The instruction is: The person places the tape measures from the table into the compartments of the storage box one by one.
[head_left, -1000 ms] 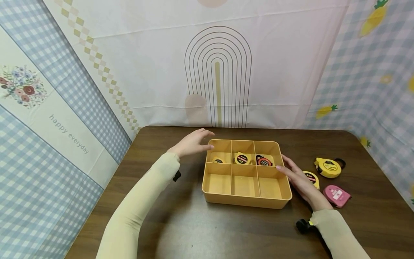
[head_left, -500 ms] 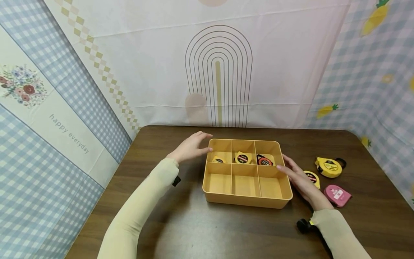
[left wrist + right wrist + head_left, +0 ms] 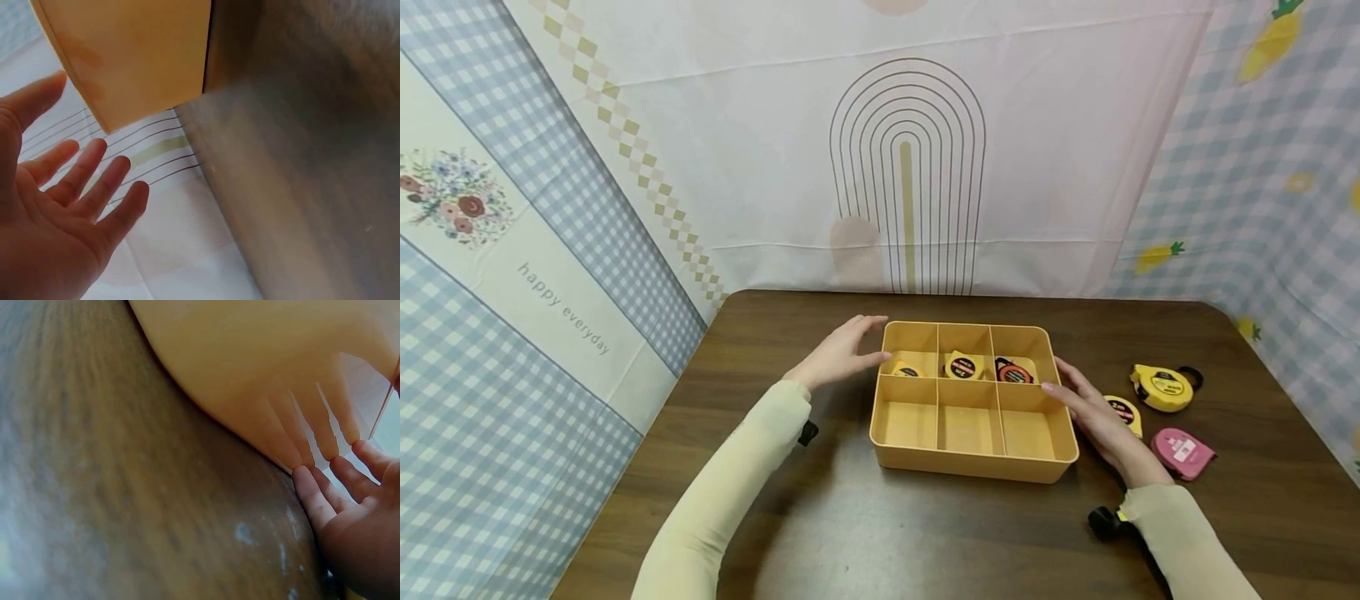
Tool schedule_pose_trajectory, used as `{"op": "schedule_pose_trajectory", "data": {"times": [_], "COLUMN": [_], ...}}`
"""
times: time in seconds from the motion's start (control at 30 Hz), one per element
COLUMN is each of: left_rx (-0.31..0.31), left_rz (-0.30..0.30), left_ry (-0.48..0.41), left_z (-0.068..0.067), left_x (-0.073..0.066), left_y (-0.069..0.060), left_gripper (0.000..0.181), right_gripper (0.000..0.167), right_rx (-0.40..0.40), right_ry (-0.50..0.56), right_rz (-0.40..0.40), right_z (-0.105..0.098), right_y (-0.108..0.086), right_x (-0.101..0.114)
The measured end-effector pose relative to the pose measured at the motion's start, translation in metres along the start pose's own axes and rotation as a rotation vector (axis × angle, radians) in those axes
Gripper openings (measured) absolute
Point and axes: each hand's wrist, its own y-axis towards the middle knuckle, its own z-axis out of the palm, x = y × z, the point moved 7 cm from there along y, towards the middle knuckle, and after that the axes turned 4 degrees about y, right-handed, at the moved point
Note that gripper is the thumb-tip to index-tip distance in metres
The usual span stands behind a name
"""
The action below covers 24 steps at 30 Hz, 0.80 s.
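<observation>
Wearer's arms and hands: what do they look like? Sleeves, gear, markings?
Left hand and right hand: bare, no gloves or rings visible. Left sleeve and right sleeve: long, pale cream, no print visible. A small black piece sits below each cuff, left and right; the right one has a yellow-green bit beside it.

Left hand [image 3: 837, 356] with fingers [image 3: 127, 211] spread, thumb [image 3: 40, 99] apart, right hand [image 3: 1101, 425] with fingers extended side by side, both forearms [image 3: 726, 483] sleeved, angled inward
</observation>
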Motion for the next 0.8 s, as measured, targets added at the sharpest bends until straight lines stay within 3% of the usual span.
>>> {"op": "schedule_pose_trajectory", "data": {"times": [0.2, 0.57, 0.8], "left_rx": [0.001, -0.021, -0.027], "left_rz": [-0.033, -0.067, -0.137], "left_ry": [-0.108, -0.215, -0.27], "left_z": [0.008, 0.018, 0.025], "left_x": [0.005, 0.009, 0.013], "left_y": [-0.008, -0.019, -0.027], "left_gripper": [0.071, 0.068, 0.069], "right_gripper": [0.079, 0.08, 0.079], "right_rx": [-0.01, -0.015, -0.007], "right_ry": [0.013, 0.014, 0.011], "right_rz": [0.003, 0.008, 0.012], "right_z": [0.0, 0.0, 0.001], "right_y": [0.0, -0.001, -0.002], "right_x": [0.0, 0.001, 0.001]}}
